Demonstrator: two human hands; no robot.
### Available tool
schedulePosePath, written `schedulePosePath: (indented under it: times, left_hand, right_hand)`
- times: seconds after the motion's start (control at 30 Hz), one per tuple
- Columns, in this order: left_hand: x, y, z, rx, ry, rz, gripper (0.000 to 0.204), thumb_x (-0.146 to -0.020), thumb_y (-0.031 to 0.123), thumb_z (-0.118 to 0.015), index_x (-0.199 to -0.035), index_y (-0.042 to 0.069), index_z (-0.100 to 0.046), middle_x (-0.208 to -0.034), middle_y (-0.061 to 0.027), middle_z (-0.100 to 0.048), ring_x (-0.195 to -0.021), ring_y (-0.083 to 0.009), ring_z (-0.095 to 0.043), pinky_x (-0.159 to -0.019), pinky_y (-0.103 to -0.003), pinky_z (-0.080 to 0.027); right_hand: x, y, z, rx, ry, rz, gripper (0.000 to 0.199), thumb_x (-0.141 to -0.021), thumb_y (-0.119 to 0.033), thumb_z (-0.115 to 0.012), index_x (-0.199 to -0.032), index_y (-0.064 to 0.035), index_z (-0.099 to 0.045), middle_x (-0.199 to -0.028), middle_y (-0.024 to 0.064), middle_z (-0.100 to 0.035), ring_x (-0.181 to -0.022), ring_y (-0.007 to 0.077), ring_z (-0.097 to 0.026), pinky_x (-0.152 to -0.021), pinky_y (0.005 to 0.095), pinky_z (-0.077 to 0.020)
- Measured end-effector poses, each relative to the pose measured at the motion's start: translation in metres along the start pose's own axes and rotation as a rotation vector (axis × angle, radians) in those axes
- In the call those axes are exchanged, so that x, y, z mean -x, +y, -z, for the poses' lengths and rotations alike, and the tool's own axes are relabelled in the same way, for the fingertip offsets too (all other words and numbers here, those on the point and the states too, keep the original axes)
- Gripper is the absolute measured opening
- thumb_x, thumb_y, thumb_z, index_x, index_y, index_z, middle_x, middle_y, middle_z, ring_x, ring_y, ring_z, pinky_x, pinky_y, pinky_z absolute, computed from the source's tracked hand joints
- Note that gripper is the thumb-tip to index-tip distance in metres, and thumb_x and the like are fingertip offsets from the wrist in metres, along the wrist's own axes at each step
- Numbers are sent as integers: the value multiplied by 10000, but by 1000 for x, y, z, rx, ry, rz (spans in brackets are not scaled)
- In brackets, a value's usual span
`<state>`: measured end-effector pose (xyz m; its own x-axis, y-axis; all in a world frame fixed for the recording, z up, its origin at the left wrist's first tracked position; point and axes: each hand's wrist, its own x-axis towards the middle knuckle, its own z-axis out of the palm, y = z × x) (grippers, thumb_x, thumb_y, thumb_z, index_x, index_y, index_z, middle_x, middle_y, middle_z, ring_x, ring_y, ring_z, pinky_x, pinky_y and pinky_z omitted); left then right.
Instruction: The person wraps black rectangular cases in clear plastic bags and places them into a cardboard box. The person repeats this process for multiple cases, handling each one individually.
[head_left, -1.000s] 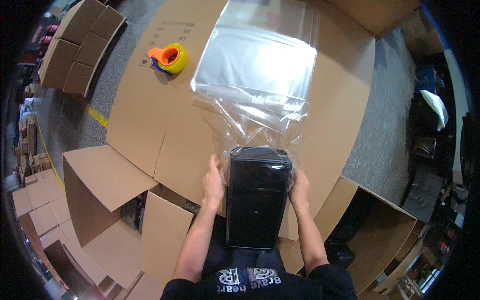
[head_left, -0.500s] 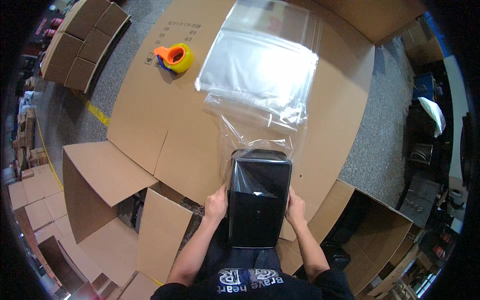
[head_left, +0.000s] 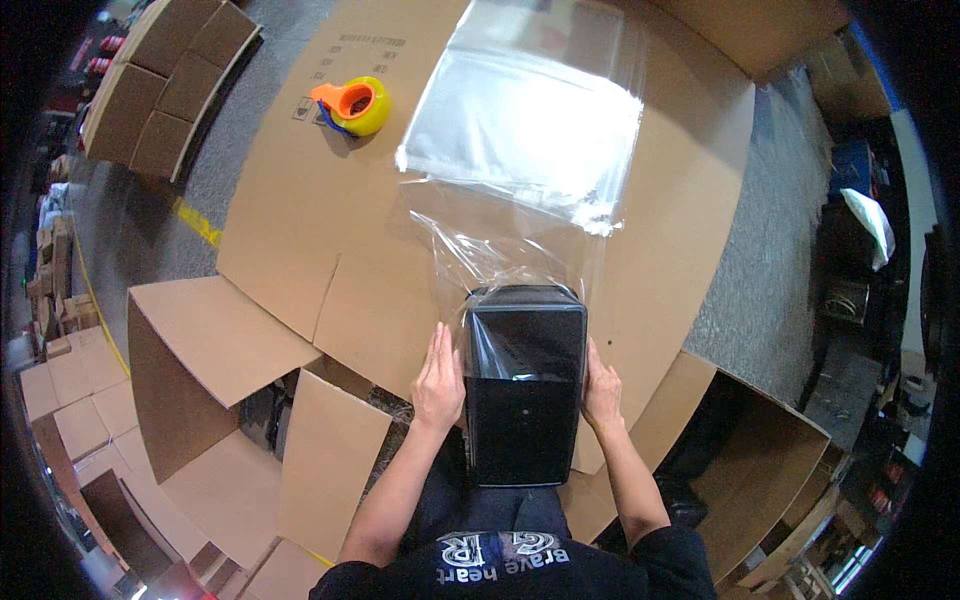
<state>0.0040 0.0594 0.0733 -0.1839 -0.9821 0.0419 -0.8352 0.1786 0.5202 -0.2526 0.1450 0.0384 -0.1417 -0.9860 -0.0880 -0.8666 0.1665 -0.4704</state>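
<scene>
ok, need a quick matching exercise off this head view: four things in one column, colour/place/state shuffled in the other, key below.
1. tape
2. case
3. bags
4. right hand

A. clear and shiny, flat on the cardboard
B. at the side of the black thing
C. yellow, with an orange part
D. black, far part under clear film

Pairs: 1-C, 2-D, 3-A, 4-B
</scene>
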Motion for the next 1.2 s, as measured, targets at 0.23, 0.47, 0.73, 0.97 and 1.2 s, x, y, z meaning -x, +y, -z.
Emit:
schedulePosePath:
  times: [0.23,0.47,0.73,0.97,1.2]
  left_hand:
    - [40,3,6,-63,-79,-174,434,-842,-14,-488,-1260,-130,-463,-1279,-260,-515,-1159,-335,-551,-943,-372,-480]
    - [21,-46,-26,0,-694,368,581,-824,28,-502,-1384,-8,-350,-992,-302,-608,-903,-448,-602,-773,-495,-496]
    - [155,-29,23,69,-853,160,512,-795,31,-491,-1306,27,-465,-835,-238,-655,-745,-378,-654,-667,-455,-538]
    - [160,-40,21,78,-816,222,175,-775,37,-547,-942,-2,-582,-773,-267,-618,-741,-431,-617,-658,-484,-506]
    - [157,-41,17,88,-688,239,120,-713,9,-582,-815,-44,-614,-759,-266,-612,-730,-431,-611,-651,-476,-492]
  right_hand:
    - [15,-4,-1,-51,104,111,687,-786,31,-524,-1421,57,-263,-977,151,-645,-670,263,-576,-640,341,-430]
    - [18,19,-20,50,-246,-78,613,-794,5,-495,-1392,-14,-362,-1262,165,-553,-1096,272,-555,-850,407,-399]
    - [219,16,-23,-61,-559,-114,595,-772,-79,-505,-1363,-132,-448,-1374,173,-445,-1248,291,-445,-954,505,-330]
    - [211,-21,28,-208,-431,-438,685,-811,-191,-631,-1391,-19,-311,-1299,181,-499,-1185,299,-488,-978,497,-246]
    - [89,-8,21,-197,-315,-219,596,-829,-207,-623,-1350,-54,-378,-1323,101,-517,-1147,269,-525,-942,494,-319]
